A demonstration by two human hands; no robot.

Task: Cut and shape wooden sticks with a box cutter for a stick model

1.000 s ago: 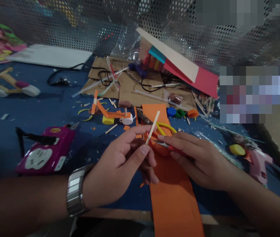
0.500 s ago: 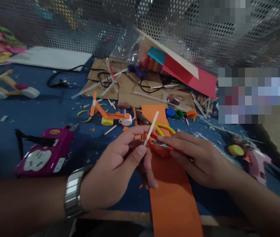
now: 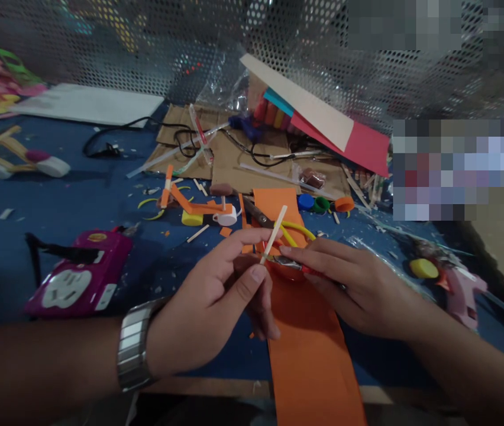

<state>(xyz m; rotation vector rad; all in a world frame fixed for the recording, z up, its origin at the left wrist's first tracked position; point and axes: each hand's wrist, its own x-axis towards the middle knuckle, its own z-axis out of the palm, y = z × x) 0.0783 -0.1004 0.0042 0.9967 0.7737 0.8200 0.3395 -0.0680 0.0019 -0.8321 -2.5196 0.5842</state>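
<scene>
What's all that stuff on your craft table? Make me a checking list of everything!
Surface: blue table strewn with small scraps.
Job's things: thin wooden stick; small red-handled cutter, blade at the stick; orange foam sheet underneath.
Clutter: bottle caps, orange foam model, cardboard, coloured sheets, pink glue gun, wooden toy.
Grippers: left hand pinches the stick in its fingers; right hand grips the cutter.
Cables: black cable; magenta power strip.
Surroundings: perforated metal screen; blurred patches at right.
</scene>
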